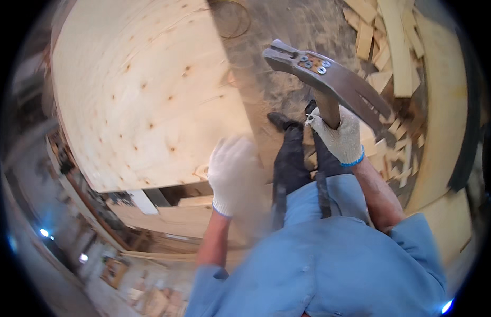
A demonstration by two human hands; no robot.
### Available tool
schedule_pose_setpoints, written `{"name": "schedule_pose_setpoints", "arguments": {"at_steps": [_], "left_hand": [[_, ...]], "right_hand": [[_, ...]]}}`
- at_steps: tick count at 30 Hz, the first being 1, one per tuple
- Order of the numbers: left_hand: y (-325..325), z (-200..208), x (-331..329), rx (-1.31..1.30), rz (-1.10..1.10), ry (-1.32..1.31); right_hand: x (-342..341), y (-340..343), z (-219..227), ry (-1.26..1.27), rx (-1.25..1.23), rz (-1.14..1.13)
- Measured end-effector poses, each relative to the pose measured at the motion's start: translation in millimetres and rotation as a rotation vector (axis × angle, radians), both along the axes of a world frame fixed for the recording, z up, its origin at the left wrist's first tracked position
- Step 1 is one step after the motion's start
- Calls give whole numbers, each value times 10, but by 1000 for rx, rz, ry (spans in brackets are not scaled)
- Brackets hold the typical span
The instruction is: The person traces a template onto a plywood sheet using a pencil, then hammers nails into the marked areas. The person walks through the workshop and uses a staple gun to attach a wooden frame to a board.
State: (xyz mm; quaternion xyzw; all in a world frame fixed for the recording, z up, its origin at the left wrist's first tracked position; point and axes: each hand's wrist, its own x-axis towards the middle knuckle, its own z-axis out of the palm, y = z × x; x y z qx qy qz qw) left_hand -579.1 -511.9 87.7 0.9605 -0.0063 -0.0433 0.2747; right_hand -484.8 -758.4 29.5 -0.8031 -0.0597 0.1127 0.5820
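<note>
My right hand, in a white knitted glove with a blue cuff, is closed around the wooden handle of a claw hammer. The hammer is raised, its steel head uppermost, with several screws set into the top of the head. My left hand, gloved the same way, is smeared by motion at the near right corner of a large pale plywood sheet. Its fingers are too blurred to read, and whether it touches the sheet cannot be made out. Dark knots and spots dot the sheet's surface.
Wood offcuts lie heaped on the dusty floor to the right, beside a long pale board. Under the plywood sheet runs a wooden frame. A coil of thin wire or cord rests on the floor beyond. My shoes stand beside the sheet.
</note>
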Motion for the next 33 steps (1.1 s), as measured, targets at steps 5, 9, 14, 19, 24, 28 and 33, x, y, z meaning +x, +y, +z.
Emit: {"name": "schedule_pose_setpoints", "arguments": {"at_steps": [5, 9, 14, 19, 24, 28, 33], "left_hand": [[80, -357, 509, 148, -605, -57], [34, -577, 609, 215, -861, 129], [84, -700, 589, 321, -893, 321], [100, -796, 601, 237, -884, 346], [40, -791, 654, 158, -849, 402], [44, -811, 627, 121, -790, 270], [122, -657, 556, 113, -711, 28]], "right_hand": [[-292, -108, -574, 460, -3, -54], [-484, -143, -853, 737, 92, 8], [-636, -20, -1161, 781, 238, 90], [-661, 146, -1332, 845, 340, 212], [-683, 255, -1387, 794, 317, 171], [-543, 171, -1256, 787, 179, 223], [-345, 95, -798, 703, 15, 145]]}}
